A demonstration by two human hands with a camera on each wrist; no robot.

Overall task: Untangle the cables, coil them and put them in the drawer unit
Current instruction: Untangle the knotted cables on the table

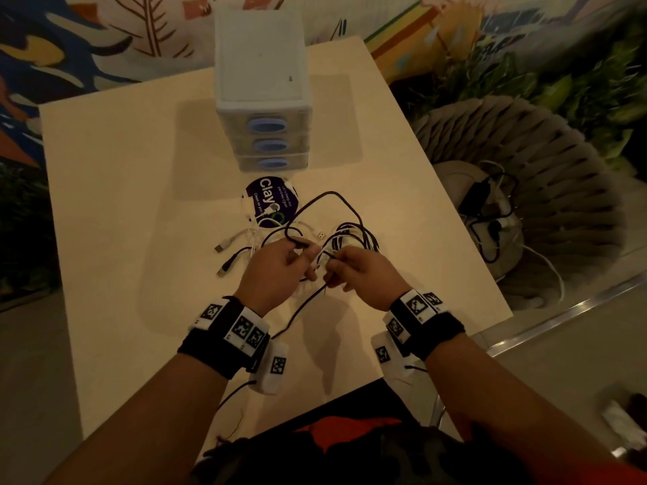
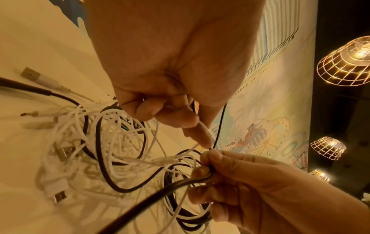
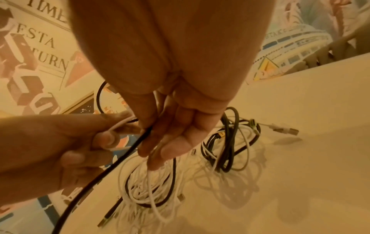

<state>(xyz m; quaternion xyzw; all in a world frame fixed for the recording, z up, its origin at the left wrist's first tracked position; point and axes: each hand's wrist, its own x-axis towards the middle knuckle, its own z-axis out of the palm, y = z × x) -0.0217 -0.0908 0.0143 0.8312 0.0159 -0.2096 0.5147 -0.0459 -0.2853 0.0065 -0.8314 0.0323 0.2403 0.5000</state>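
Holding the tangled heap of thin black and white cables (image 1: 315, 239) just above the pale tabletop (image 1: 115, 211), we are pinching one white strand with our left hand (image 1: 276, 271) and curling our right hand (image 1: 360, 271) around a black strand, likely to tease them apart, the white three-drawer plastic unit (image 1: 261, 85) waiting shut behind.

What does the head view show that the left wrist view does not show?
Only the head view shows the drawer unit with its three drawers closed, the round Clay sticker and both wristbands. Only the left wrist view shows the wire-cage lamps overhead and close detail of the USB plugs. Both show the left hand and right hand pinching strands of the tangled black and white cables on the table.
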